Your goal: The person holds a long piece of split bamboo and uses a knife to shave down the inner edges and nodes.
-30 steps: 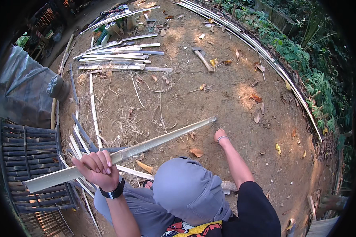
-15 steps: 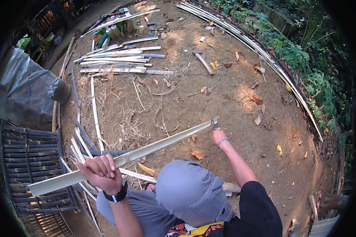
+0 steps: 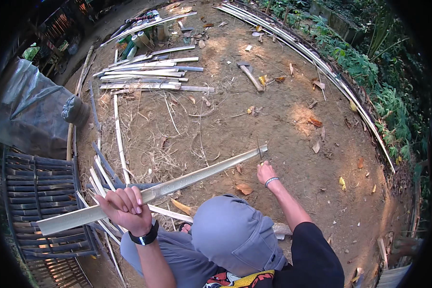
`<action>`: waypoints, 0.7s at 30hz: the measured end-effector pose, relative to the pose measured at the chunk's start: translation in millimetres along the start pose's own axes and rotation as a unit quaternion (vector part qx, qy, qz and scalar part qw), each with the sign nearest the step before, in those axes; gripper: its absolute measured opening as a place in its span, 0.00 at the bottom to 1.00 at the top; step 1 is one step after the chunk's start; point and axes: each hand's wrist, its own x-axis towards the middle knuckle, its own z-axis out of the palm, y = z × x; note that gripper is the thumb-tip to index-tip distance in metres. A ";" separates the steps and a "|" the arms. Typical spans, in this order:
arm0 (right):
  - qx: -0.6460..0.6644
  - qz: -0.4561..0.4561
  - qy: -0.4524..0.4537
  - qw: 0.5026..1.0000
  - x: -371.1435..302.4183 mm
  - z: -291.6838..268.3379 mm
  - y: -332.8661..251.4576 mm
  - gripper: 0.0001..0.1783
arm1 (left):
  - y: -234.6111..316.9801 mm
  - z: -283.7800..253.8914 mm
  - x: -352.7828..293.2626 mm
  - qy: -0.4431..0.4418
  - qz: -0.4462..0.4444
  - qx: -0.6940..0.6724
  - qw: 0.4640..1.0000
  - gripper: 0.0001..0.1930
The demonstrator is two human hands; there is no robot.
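The left hand (image 3: 126, 207) was closed in a full fist around a long split bamboo slat (image 3: 177, 185), gripping it toward its near-left end. The slat ran diagonally from the near left, above a dark slatted bamboo panel (image 3: 33, 192), up to the right, its far tip just beside the right hand (image 3: 265, 172). That hand, wearing a thin wristband, was closed on a small blade (image 3: 259, 150) set at the slat's far tip — how tightly could not be made out.

Judged from its look, the slat was light and stiff along its length, yet likely to flex and to split readily along the grain. Its cut edges would be sharp and splintery, so a hold on the smooth outer face, well back from the tip, seemed soundest.

Further slats (image 3: 144, 77) lay stacked on the dirt ground (image 3: 297, 125) at the far left. A hatchet (image 3: 250, 76) lay apart at far centre, a grey tarpaulin (image 3: 29, 110) at left.
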 end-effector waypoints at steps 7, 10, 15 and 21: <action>0.066 -0.038 0.071 0.995 -23.0 21.7 -14.6 0.19 | -6.2 -2.3 12.8 0.216 -0.020 0.076 0.973 0.27; 0.072 -0.040 0.041 0.996 -28.8 21.4 -24.5 0.18 | -4.1 -8.3 13.0 0.253 -0.020 0.089 0.963 0.26; 0.071 -0.113 -0.037 0.990 -79.3 12.4 -60.9 0.17 | -7.5 -19.3 17.5 0.310 -0.013 0.105 0.945 0.27; 0.074 -0.030 0.042 0.996 -35.3 27.9 -23.0 0.17 | -8.4 -8.6 14.9 0.305 -0.021 0.104 0.946 0.27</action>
